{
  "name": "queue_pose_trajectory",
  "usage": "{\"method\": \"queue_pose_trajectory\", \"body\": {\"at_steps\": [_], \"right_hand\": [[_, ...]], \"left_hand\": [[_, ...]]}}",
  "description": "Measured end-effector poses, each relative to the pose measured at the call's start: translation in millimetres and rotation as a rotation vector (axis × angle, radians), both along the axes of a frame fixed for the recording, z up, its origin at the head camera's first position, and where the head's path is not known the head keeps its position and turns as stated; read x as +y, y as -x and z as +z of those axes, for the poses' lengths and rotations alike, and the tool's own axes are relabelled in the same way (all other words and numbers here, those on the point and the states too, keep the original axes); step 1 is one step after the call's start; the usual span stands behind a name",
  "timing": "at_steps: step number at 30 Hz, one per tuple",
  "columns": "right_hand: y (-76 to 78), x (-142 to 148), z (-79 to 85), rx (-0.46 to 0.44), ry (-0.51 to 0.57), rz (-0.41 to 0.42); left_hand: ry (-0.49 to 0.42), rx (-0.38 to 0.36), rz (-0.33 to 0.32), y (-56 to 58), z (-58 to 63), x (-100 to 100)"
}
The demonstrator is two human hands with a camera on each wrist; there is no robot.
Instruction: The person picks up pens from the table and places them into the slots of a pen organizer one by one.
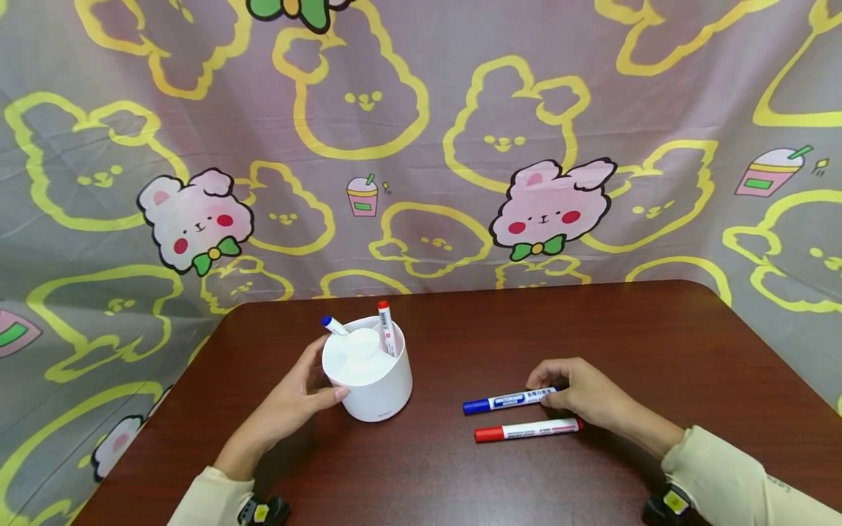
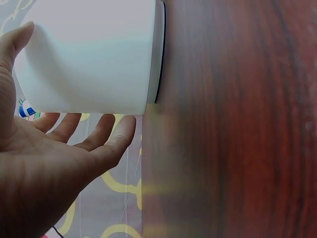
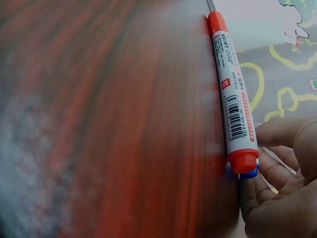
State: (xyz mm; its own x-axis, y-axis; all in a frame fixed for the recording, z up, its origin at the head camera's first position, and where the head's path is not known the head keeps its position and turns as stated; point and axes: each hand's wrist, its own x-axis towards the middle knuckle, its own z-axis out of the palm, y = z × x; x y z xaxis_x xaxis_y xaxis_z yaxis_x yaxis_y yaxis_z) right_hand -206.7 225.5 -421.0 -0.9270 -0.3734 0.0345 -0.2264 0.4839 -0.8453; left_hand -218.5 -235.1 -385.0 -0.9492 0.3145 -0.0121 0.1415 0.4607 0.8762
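A white round pen holder point(image 1: 376, 394) stands upright on the table. My left hand point(image 1: 289, 402) holds it from the left, thumb on the near side and fingers round the far side; the left wrist view shows the thumb on the white wall point(image 2: 99, 64). Inside the holder lean a blue-capped marker point(image 1: 334, 325) and a red-capped marker point(image 1: 387, 329). On the right, my right hand point(image 1: 582, 391) pinches the right end of a blue whiteboard marker point(image 1: 513, 400) lying on the table. Just nearer lies a red marker point(image 1: 529, 429), which mostly hides the blue one in the right wrist view.
The dark brown wooden table point(image 1: 460, 343) reaches back to a patterned cloth point(image 1: 434, 175) hanging behind it. Bare tabletop separates the pen holder from the two lying markers.
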Motion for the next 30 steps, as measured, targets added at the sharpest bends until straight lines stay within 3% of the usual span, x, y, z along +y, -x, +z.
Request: {"method": "queue_pose_trajectory", "body": {"at_steps": [10,23,30], "right_hand": [[-0.5,1,4.4,-0.027,-0.002,-0.046],[-0.7,-3,11.4,-0.023,-0.009,-0.136],[0.4,-5,13.8,-0.063,0.105,-0.146]], "left_hand": [[0.020,-0.008,0.019,0.5,0.9,0],[-0.078,0.004,-0.031,-0.8,-1.3,-1],[-0.087,0.013,-0.034,-0.9,-1.8,-1]]}}
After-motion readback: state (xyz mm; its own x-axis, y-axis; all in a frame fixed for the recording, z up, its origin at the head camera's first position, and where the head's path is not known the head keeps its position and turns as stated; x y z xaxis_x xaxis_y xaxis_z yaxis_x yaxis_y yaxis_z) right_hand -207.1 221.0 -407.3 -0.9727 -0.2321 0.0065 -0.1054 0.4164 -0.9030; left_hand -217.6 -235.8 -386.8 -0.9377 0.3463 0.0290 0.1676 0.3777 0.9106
